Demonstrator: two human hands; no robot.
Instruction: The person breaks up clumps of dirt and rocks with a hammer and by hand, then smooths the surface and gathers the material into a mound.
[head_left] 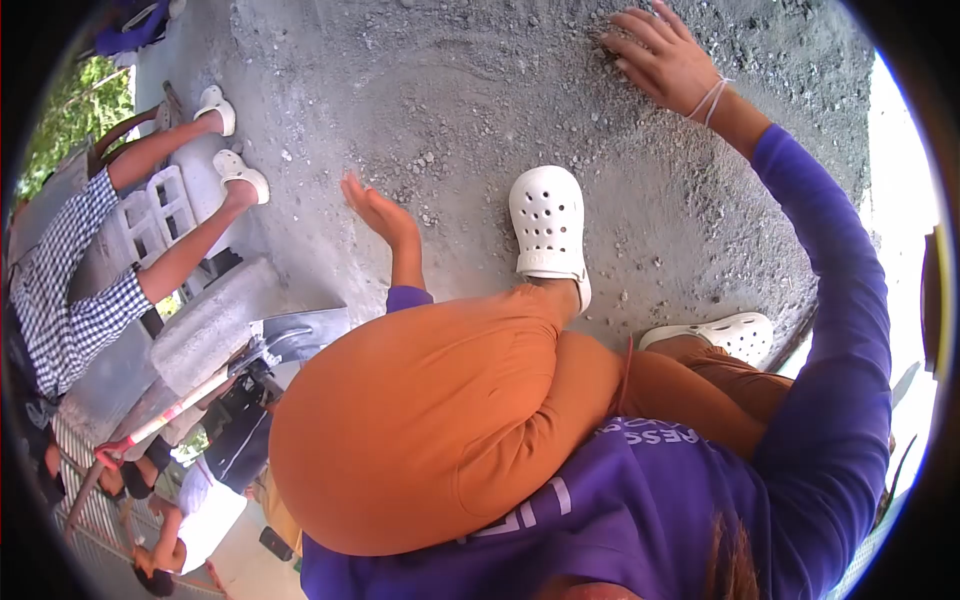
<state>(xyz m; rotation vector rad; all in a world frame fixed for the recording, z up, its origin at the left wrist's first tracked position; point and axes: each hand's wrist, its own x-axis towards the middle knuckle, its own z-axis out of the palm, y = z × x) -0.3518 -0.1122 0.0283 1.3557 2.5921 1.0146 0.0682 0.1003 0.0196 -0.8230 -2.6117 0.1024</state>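
My right hand (660,60) is stretched out at the upper right, fingers spread over the grey, gravelly sand (520,90). It looks palm down on or just above the surface; contact is hard to tell. A thin white band circles that wrist. Left of my white clog (548,220), my left hand (378,212) is raised with fingers extended and nothing in it. My bent knee in orange trousers (420,420) hides most of the left forearm. The other white clog (720,335) rests on the ground at right.
Another person in checkered shorts (75,285) and white clogs stands at left by hollow concrete blocks (165,205). Near them lie a greyish rounded object (215,325) and a shovel with a red handle (115,452). More people are at lower left, one in a white top (210,515).
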